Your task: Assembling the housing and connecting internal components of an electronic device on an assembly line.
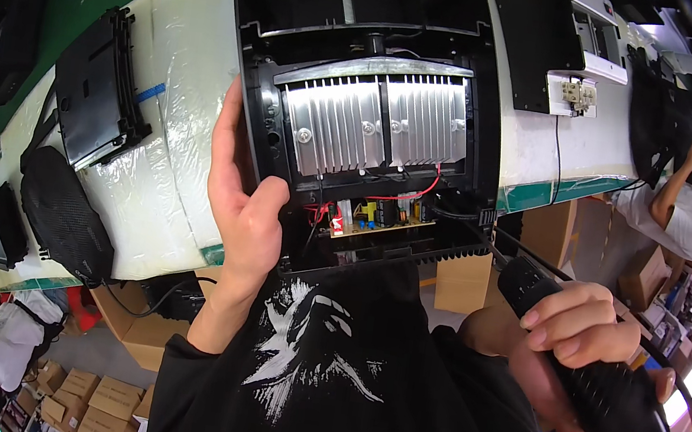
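Note:
A black plastic appliance housing lies open on the white-wrapped workbench, showing two finned aluminium heat sinks and a small circuit board with red wires below them. My left hand grips the housing's left edge, thumb on its front corner. My right hand is closed around a black electric screwdriver, whose thin bit points up toward the housing's lower right corner.
Black plastic covers and a mesh grille lie on the bench to the left. Another black unit with a white part sits to the right. Cardboard boxes stand on the floor. Other people work at far right and lower left.

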Tool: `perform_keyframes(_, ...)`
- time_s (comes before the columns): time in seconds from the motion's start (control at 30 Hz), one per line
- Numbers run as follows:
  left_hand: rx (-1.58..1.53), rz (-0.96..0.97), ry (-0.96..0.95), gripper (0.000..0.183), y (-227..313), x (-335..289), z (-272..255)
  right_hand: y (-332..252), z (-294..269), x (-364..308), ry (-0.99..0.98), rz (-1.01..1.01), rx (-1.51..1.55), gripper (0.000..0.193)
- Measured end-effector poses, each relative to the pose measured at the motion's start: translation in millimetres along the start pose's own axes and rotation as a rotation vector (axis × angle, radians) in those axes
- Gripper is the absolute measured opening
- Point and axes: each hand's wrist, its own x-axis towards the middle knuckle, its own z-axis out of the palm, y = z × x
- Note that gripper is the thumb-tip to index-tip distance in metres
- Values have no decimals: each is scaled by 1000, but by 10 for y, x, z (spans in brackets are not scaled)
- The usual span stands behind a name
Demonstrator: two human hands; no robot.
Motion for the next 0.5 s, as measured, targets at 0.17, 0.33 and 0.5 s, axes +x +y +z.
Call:
perform_keyframes(0.17, 29, 4, 0, 85, -42, 1, -9, 106, 54, -54, 105, -111, -16, 71)
perform_keyframes(0.33, 24, 16, 7, 85, -35, 10, 8, 129, 76, -52, 79, -105, -56, 73)
perform_keyframes(0.5, 37, 31, 3, 85, -51, 4, 3, 144, 78, -61, 48, -122, -93, 84)
